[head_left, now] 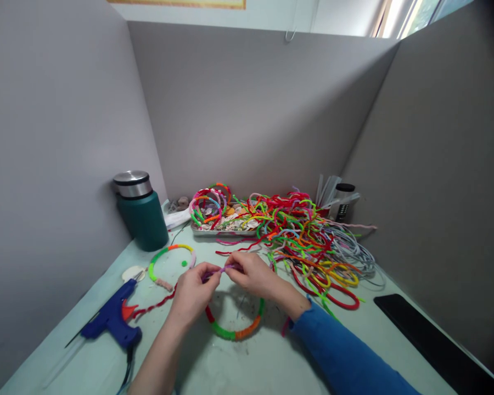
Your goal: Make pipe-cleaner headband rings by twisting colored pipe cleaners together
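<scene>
Between my two hands a purple pipe cleaner (223,270) stretches, pinched at both sides. My left hand (195,293) is closed on it with thumb and fingers. My right hand (253,274), below a blue sleeve, pinches it just to the right. Beneath them a ring wrapped in coloured pipe cleaner (234,333) shows red, green and orange sections; its far part is hidden by my hands. Left of my left hand lies another partly wrapped ring (158,258), with a twisted red pipe cleaner (158,304) near it.
A blue glue gun (113,318) lies at the left, its nozzle by a white disc (132,273). Behind it stands a green bottle (144,219). A metal tray (222,232) holds finished rings and buttons. A large pipe cleaner heap (292,225) and a black slab (420,323) occupy the right.
</scene>
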Demonstrator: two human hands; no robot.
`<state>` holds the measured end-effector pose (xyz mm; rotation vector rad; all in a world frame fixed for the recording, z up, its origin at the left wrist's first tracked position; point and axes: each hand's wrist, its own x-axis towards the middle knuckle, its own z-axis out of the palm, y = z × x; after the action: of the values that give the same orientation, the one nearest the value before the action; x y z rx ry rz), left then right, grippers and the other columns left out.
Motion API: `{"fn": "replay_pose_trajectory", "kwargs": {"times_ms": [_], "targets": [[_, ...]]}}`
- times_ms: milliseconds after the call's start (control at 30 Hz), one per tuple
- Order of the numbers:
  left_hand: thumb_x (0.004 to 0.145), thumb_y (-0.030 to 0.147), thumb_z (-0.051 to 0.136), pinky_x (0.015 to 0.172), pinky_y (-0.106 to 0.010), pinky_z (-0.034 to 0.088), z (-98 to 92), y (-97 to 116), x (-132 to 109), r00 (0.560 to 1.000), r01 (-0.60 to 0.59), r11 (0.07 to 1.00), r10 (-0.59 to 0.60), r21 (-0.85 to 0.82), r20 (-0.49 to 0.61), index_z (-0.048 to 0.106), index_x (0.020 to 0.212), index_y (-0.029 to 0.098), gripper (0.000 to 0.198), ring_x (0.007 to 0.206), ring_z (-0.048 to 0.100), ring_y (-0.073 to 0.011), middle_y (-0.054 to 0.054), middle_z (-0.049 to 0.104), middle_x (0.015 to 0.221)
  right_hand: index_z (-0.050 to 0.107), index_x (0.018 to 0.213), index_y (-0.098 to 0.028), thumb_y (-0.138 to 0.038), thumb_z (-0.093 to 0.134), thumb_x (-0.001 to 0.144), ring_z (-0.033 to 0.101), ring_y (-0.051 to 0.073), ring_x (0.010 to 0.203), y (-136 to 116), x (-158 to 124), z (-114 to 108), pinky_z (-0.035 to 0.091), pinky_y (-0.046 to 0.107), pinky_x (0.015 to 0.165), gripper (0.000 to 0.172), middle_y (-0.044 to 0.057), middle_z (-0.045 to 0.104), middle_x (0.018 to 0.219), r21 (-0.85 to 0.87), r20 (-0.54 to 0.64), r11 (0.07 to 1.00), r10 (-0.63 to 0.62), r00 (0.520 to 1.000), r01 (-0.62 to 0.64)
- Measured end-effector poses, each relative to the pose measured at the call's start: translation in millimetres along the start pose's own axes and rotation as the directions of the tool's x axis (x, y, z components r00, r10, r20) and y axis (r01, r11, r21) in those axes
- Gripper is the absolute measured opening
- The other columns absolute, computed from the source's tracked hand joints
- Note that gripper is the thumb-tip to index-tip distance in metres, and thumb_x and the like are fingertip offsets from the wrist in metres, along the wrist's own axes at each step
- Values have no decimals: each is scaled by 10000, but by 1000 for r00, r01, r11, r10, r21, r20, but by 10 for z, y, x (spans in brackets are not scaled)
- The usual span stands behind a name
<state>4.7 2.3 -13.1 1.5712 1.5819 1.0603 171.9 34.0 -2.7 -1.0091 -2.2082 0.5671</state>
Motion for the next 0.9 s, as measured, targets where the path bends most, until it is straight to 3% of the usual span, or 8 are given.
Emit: {"fn": "replay_pose_trajectory", "kwargs": {"times_ms": [167,467,733,900], "targets": [[698,357,584,594,-244,415,-17,42,-7,999,-36,999,37,35,-22,671,738,171,209,645,590,-179,-29,681,682,586,779,-154,-171,527,791,472,96,580,-19,-1,-15,294,193,530,62,-17,570,639,1,1,1000,-3,1000,3],[707,375,578,401,-207,327,22,19,-13,993,86,975,-66,-204,101,647,841,145,275,392,461,-111,34,561,464,595,813,-175,-234,572,765,495,111,602,-32,-17,5,292,208,539,80,-4,597,678,-86,-33,996,21,999,-23],[694,345,604,478,-235,444,36,32,-20,984,123,943,-75,-310,162,601,847,134,261,457,550,-131,1,616,508,592,837,-180,-285,565,793,531,122,644,-35,-30,12,313,218,568,116,13,628,745,-180,-39,984,7,999,-14],[691,300,608,505,-264,484,56,-63,15,982,113,943,-59,-313,177,592,880,143,246,510,614,-165,-18,652,564,582,868,-167,-269,532,811,554,149,689,-54,-35,38,315,248,596,127,36,634,772,-343,-24,939,-32,999,21]]}}
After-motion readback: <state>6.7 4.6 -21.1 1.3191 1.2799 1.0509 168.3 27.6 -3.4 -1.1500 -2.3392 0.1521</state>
